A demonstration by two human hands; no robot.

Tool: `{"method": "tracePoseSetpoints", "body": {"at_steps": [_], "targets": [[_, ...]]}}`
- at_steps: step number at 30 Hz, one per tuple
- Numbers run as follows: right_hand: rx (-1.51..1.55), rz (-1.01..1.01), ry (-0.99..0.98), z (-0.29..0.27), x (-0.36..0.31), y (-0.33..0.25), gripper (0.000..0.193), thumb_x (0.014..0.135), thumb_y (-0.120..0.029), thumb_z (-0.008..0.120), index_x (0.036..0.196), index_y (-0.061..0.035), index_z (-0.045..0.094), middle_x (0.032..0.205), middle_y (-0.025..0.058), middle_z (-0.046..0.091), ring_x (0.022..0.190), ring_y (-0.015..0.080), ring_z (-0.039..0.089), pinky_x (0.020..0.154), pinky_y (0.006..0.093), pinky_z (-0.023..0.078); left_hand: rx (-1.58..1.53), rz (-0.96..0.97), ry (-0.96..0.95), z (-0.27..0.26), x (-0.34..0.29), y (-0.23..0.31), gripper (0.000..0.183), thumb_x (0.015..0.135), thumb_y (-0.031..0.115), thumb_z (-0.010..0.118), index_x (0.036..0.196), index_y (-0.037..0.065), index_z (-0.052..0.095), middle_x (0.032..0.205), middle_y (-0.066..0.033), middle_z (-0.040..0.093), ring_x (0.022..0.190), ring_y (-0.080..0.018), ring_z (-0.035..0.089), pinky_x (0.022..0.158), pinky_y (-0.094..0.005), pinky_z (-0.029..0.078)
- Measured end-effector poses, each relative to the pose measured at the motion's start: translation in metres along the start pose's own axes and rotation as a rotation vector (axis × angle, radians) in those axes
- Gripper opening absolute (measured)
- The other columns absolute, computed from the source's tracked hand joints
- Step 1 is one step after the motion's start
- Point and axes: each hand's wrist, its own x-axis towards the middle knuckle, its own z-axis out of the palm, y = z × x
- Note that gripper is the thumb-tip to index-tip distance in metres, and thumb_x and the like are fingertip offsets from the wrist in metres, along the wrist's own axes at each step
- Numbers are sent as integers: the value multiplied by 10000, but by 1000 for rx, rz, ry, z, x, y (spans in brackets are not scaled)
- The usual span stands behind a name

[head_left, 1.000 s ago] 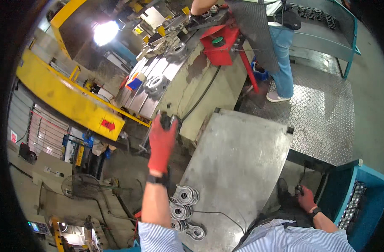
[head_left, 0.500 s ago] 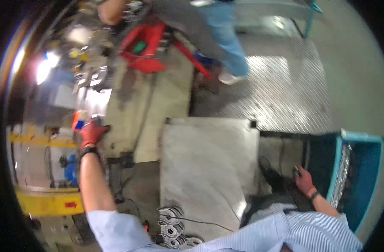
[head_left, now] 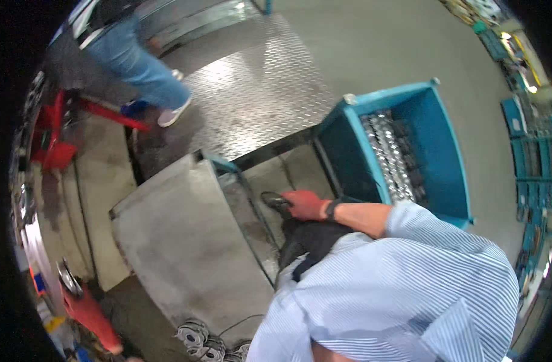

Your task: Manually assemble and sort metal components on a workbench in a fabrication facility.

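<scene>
At the lower left, my left hand in a red glove is closed on a shiny ring-shaped metal part. My right hand, also red-gloved, has its fingers round a dark rounded metal part, whose exact kind I cannot make out. That hand is between the grey metal table and a blue bin, above my dark trousers. Inside the bin lie rows of shiny metal parts. Several ring-shaped metal pieces are piled at the table's near edge, beside a thin dark cable.
A person in jeans stands at the far left on a diamond-plate platform. Near them is a red metal stand. Machinery lines the left rim. Blue bins and shelves run along the right rim.
My view has swung to the right. My left hand has come away from the machine with the ring-shaped metal part. My right hand still holds the dark part.
</scene>
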Motion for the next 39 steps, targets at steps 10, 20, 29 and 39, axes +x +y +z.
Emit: {"method": "tracePoseSetpoints", "body": {"at_steps": [10,20,29,39], "targets": [[-70,-22,-119,30,-76,-29,473,794,-197,584,1231,-30,513,1150,207,589,1072,377,554,890,438,451,-1529,-707,-138,72,-320,151,390,918,248,514,1206,-11,554,1188,-137,603,1096,-274,567,934,-382,442],[8,-55,-60,96,-156,-41,420,803,-169,622,1195,-32,552,1064,233,620,1026,385,578,863,424,461,-1646,-1243,-592,51,-423,151,381,879,321,614,1110,20,582,978,-99,599,949,-269,561,877,-394,434],[-10,-186,-20,105,-160,-65,385,823,-180,614,1180,-53,543,1009,237,618,962,417,575,820,451,467,-669,-394,-504,77,-399,111,387,842,334,629,1035,3,576,974,-210,626,928,-386,593,782,-453,482],[32,-233,46,92,-168,-59,342,789,-77,614,1126,-46,566,988,222,634,951,405,592,797,423,474,-334,-57,-448,82,-392,120,261,823,257,619,938,33,546,828,-132,655,736,-317,654,644,-415,525]]}}
